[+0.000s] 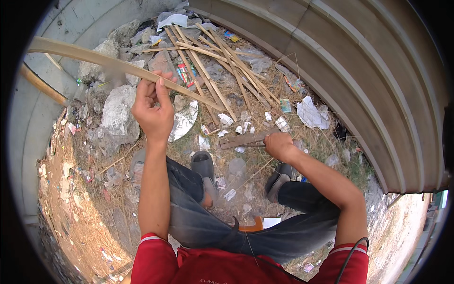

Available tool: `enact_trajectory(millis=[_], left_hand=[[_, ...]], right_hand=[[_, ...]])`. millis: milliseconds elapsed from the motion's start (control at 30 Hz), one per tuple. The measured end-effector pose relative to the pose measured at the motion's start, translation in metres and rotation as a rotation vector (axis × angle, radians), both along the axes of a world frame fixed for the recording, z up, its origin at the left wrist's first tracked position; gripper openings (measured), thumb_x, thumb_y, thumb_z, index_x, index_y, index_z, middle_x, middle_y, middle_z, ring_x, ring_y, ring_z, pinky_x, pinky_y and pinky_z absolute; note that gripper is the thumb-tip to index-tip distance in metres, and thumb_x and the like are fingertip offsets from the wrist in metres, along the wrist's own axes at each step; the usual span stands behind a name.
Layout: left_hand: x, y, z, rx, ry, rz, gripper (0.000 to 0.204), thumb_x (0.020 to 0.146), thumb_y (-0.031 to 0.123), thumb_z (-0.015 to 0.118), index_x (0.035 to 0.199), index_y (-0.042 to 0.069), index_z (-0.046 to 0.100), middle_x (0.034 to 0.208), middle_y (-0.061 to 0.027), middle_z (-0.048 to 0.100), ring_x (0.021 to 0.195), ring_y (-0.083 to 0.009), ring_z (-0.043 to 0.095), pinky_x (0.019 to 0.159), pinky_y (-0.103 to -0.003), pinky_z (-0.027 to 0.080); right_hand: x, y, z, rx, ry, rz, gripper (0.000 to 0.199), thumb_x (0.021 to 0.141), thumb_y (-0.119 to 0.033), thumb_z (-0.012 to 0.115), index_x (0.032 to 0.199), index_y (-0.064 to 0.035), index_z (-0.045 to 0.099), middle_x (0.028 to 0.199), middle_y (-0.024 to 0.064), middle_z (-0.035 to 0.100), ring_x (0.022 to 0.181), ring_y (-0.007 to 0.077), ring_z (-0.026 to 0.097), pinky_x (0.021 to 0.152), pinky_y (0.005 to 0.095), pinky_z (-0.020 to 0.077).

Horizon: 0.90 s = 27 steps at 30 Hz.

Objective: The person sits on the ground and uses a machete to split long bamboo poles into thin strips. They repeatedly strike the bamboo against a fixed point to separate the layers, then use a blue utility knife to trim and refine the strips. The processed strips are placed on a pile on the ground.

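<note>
My left hand (155,106) pinches a long, pale bamboo strip (106,60) between thumb and fingers. The strip slants from the far left down toward the middle, its near end free in the air. Lower and to the right, my right hand (280,146) is closed round the handle of a machete (243,140). Its broad, dull grey-brown blade points left, low over the littered ground and apart from the strip. My grip hides most of the handle. Ahead lies a loose, crossed pile of bamboo strips (227,60).
Rough grey rocks (118,113) are heaped at the left. A ribbed metal sheet (350,71) curves along the right, and a pale wall (28,142) stands at the left. Paper scraps, wrappers and dry grass cover the ground round my sandals (202,164). An orange object (252,226) lies between my legs.
</note>
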State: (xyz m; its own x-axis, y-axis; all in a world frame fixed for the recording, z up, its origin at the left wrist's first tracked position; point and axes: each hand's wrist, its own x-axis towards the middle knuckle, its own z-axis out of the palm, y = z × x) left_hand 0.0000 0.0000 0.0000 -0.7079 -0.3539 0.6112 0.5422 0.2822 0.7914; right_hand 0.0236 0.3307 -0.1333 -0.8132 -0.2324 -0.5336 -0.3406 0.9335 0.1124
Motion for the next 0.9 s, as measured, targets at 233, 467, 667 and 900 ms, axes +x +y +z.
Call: enact_trajectory(millis=[233, 467, 667, 900], left_hand=[[-0.011, -0.005, 0.008, -0.002, 0.032, -0.038, 0.022, 0.102, 0.002, 0.051, 0.121, -0.009, 0.056, 0.106, -0.0182, 0.072, 0.098, -0.0214, 0.073, 0.083, -0.03, 0.06], [-0.008, 0.007, 0.0, 0.018, -0.007, -0.021, 0.022, 0.102, 0.001, 0.052, 0.121, -0.009, 0.057, 0.105, -0.0176, 0.073, 0.096, -0.0199, 0.073, 0.081, -0.028, 0.06], [-0.003, 0.018, -0.005, 0.01, -0.032, -0.033, 0.023, 0.102, 0.003, 0.052, 0.122, -0.008, 0.057, 0.105, -0.0177, 0.073, 0.095, -0.0199, 0.073, 0.079, -0.028, 0.06], [-0.002, 0.021, -0.006, 0.044, -0.018, -0.048, 0.022, 0.102, 0.002, 0.052, 0.12, -0.008, 0.058, 0.104, -0.0167, 0.073, 0.095, -0.0194, 0.073, 0.079, -0.028, 0.06]], right_hand=[[-0.005, -0.009, 0.009, -0.114, 0.028, -0.006, 0.025, 0.092, -0.019, 0.055, 0.099, -0.0049, 0.075, 0.101, 0.0174, 0.074, 0.095, 0.0337, 0.073, 0.079, 0.0431, 0.0583], [0.013, -0.006, 0.019, -0.131, -0.048, 0.023, 0.023, 0.09, -0.02, 0.058, 0.101, -0.0079, 0.075, 0.101, 0.0154, 0.075, 0.096, 0.0345, 0.073, 0.08, 0.045, 0.0578], [-0.006, 0.035, 0.014, 0.024, -0.05, -0.104, 0.028, 0.085, -0.018, 0.059, 0.104, -0.0042, 0.075, 0.102, 0.0186, 0.074, 0.097, 0.036, 0.072, 0.081, 0.047, 0.0582], [-0.019, 0.066, 0.051, 0.166, 0.224, -0.253, 0.023, 0.093, -0.015, 0.057, 0.104, -0.0073, 0.075, 0.099, 0.0143, 0.075, 0.095, 0.0308, 0.074, 0.075, 0.0405, 0.0593]])
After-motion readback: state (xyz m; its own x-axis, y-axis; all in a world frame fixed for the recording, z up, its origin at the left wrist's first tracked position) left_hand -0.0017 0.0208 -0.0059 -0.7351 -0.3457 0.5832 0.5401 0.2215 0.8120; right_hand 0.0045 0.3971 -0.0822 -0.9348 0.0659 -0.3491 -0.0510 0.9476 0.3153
